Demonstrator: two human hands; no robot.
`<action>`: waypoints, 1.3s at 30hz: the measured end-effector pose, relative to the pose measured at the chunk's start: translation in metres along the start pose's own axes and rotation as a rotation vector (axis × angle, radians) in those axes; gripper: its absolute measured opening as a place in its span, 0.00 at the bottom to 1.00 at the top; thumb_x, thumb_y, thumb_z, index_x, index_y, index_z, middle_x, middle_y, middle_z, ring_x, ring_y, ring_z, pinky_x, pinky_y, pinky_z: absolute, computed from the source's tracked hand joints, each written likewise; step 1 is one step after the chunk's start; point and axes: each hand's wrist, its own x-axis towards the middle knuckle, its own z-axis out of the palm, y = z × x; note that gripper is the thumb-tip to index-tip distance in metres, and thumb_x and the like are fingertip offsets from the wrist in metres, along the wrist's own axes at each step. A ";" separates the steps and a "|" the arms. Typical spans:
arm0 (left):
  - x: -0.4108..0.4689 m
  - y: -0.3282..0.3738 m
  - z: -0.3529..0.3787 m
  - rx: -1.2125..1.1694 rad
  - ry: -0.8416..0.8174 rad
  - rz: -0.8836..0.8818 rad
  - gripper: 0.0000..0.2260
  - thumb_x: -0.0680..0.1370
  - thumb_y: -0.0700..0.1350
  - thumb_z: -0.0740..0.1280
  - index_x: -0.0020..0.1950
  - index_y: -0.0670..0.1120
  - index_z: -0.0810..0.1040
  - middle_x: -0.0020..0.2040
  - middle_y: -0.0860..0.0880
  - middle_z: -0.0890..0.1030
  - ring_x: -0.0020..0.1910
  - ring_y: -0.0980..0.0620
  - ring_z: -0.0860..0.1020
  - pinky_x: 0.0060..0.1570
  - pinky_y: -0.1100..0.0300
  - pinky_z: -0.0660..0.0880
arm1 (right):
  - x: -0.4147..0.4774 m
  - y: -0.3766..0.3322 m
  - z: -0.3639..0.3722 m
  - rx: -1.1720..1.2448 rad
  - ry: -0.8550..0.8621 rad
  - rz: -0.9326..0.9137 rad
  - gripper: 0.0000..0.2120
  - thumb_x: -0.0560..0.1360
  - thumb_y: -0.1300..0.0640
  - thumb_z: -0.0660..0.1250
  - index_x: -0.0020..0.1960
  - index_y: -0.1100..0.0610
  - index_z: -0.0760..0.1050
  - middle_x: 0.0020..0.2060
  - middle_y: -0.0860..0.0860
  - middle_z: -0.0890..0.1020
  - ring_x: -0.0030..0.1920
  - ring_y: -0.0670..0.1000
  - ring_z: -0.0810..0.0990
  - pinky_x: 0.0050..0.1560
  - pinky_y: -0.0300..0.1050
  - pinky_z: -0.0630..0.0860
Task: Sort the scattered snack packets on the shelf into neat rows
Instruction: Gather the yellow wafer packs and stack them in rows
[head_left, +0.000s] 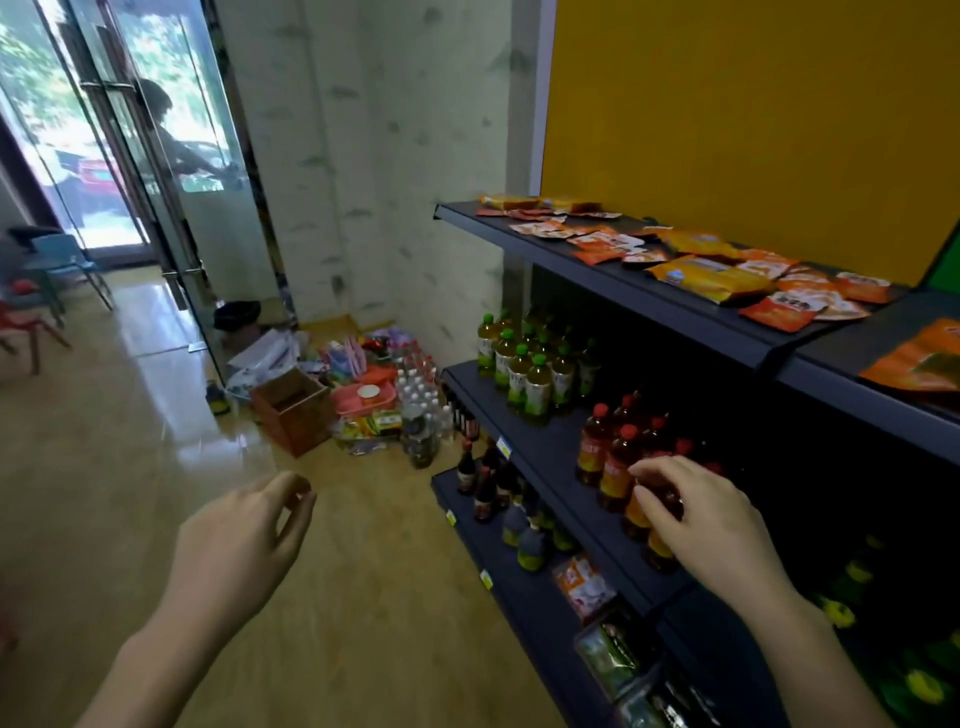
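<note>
Up top, the snack packets (727, 275) lie scattered on the top shelf (545, 248), a flat, dark metal board with a bent front lip. They are thin, crinkly pouches in glossy orange, red and yellow; some overlap and they lie at odd angles.

Both hands are well below them. The left grip (244, 540), a bare hand, hangs over the shiny tan floor (130, 415), released: fingers loosely curled, thumb tip near the forefinger, nothing in it. The right grip (696, 525) hovers before the middle shelf (550, 441), fingers bent and spread, holding nothing. Whether its fingertips touch the red-capped bottles (602, 447) I cannot tell. These are round, clear plastic with amber liquid and orange labels. Green-capped bottles (524, 374) stand farther along. An open cardboard box (293, 410) sits on the floor.
</note>
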 end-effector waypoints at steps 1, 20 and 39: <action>0.007 -0.006 0.008 0.001 -0.011 0.002 0.05 0.73 0.48 0.69 0.43 0.47 0.82 0.34 0.51 0.82 0.28 0.50 0.79 0.22 0.67 0.66 | 0.006 -0.003 0.008 -0.012 -0.009 0.004 0.09 0.77 0.50 0.62 0.56 0.46 0.75 0.51 0.40 0.77 0.47 0.44 0.77 0.42 0.42 0.74; 0.316 -0.027 0.119 -0.225 0.069 0.240 0.11 0.77 0.55 0.62 0.47 0.49 0.80 0.36 0.54 0.82 0.32 0.55 0.79 0.25 0.59 0.75 | 0.259 -0.050 0.070 0.039 0.230 0.094 0.10 0.75 0.51 0.64 0.56 0.48 0.76 0.49 0.41 0.78 0.53 0.44 0.77 0.53 0.45 0.76; 0.546 0.161 0.178 -0.748 -0.004 0.862 0.07 0.76 0.50 0.64 0.50 0.50 0.80 0.45 0.52 0.82 0.43 0.48 0.79 0.39 0.56 0.72 | 0.316 -0.014 -0.008 -0.306 0.762 0.624 0.10 0.74 0.59 0.67 0.55 0.59 0.78 0.52 0.54 0.82 0.53 0.56 0.79 0.55 0.53 0.74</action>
